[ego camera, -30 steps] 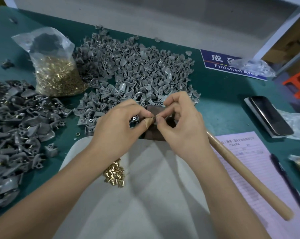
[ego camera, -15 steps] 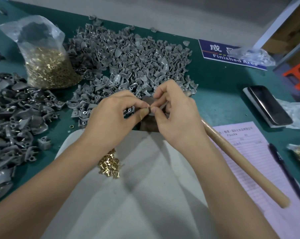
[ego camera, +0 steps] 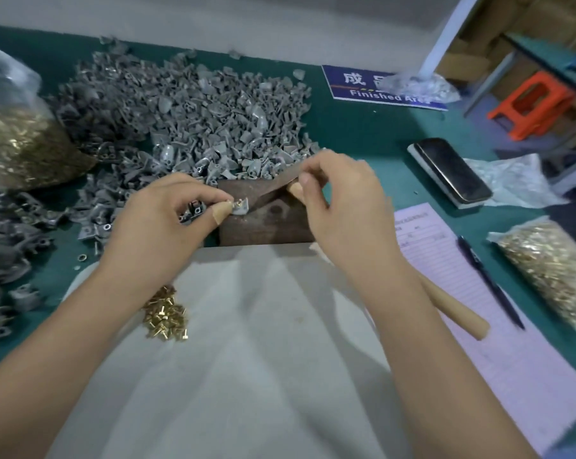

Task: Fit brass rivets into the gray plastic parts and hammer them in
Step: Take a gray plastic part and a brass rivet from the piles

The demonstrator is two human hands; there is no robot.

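Note:
My left hand (ego camera: pixel 167 223) pinches a gray plastic part (ego camera: pixel 239 207) with a brass rivet standing in it, and holds it on a dark brown block (ego camera: pixel 266 226). My right hand (ego camera: pixel 342 207) grips the hammer (ego camera: pixel 458 313) just below its head. The dark metal head slants down toward the part, and the wooden handle runs back to the lower right under my wrist. A small heap of loose brass rivets (ego camera: pixel 165 318) lies on the white cloth (ego camera: pixel 253 352) by my left forearm. A large pile of gray plastic parts (ego camera: pixel 187 117) lies behind the block.
More gray parts (ego camera: pixel 8 233) cover the far left. One bag of rivets (ego camera: pixel 18 144) stands at the back left, another bag (ego camera: pixel 551 270) lies at the right. A phone (ego camera: pixel 452 170), pink paper (ego camera: pixel 498 342), a pen (ego camera: pixel 488 279) and a blue "Finished Area" sign (ego camera: pixel 372 89) occupy the right side.
My hands, held together over the part before, have separated. The right hand moved right and took hold of the hammer near its head. The left hand keeps the part on the block.

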